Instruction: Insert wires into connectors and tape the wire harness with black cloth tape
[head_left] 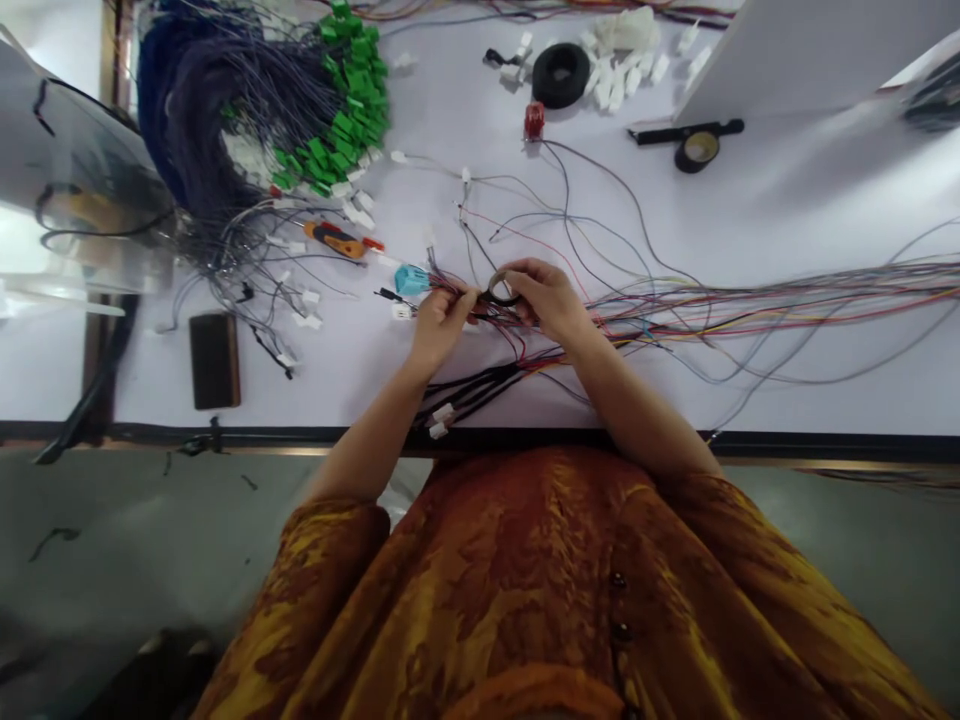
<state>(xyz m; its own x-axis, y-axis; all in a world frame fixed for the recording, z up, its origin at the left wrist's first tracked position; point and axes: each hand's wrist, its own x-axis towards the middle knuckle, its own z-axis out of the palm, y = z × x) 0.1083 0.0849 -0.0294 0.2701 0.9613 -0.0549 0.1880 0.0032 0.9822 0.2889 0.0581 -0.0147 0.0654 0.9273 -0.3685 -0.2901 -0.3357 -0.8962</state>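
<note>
At the left of the surface (345,370), a dark flat block (214,361) stands on end, its long side running from 12 to 6 o'clock. Toward 12 o'clock from it lies a coil of dark blue leads (176,110) with green plugs (352,100), and between coil and hands is an orange-handled knife (335,240).

Next comes a light blue plug (411,279), just beside the left hand (441,320) at about 10 o'clock. It points toward 9 o'clock and tops one end of the wires (720,292). The left hand is closed in a narrow pinch on these wires near that end. Toward 8 o'clock from the wires, below the hands, several black-wrapped branches (480,385) slant to the near edge, with white plugs (441,420) at their ends.

The right hand (551,300) is closed on a small tape roll (492,288), held close against the wires just beside the left fingers. The wires lie mid-surface, their long axis from 9 to 3 o'clock, and run out of view at 3.

As for progress, the dark covering is on the near branches, while the long stretch to the right is bare and loosely spread. How much tape is on the part between the hands cannot be told. A red plug (534,122) lies at 12 o'clock from the hands; a second roll (697,150) rests at 2 o'clock.
</note>
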